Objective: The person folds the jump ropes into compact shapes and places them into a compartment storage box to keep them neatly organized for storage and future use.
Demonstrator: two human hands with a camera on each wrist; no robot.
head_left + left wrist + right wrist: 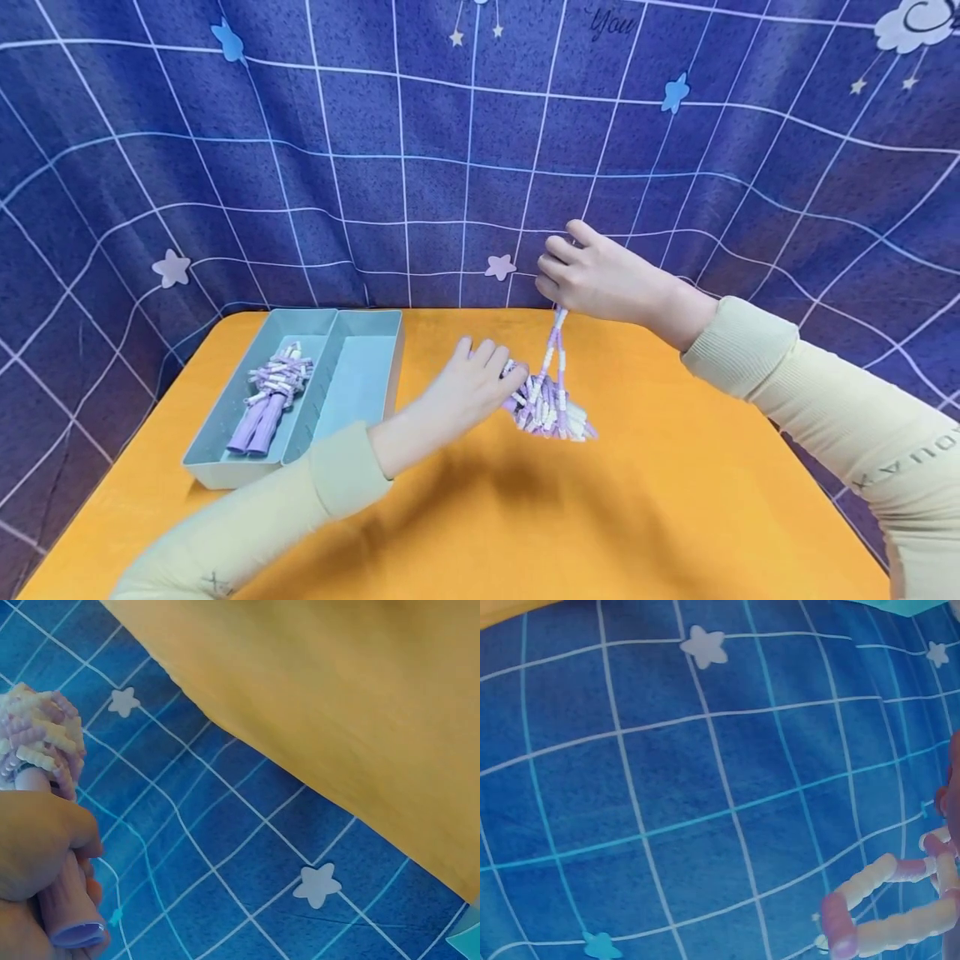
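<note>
A beaded jump rope [552, 407] in purple and white hangs bunched above the orange table. My left hand [468, 379] grips it by its purple handle end; in the left wrist view the handle [71, 911] pokes out below the curled fingers, and the wound beads [45, 739] show above them. Higher and to the right, my right hand [596, 273] holds up strands of the beaded cord [558, 346], drawn taut from the bundle. A loop of beads [907, 930] sticks out beside that hand in the right wrist view, where most of the hand is out of frame.
On the table's left stands a pale blue-green tray [232, 477] with two compartments. Its left one holds another bundled jump rope [279, 375] with two purple handles. A blue gridded curtain [442, 192] with stars hangs behind the orange tabletop [675, 467].
</note>
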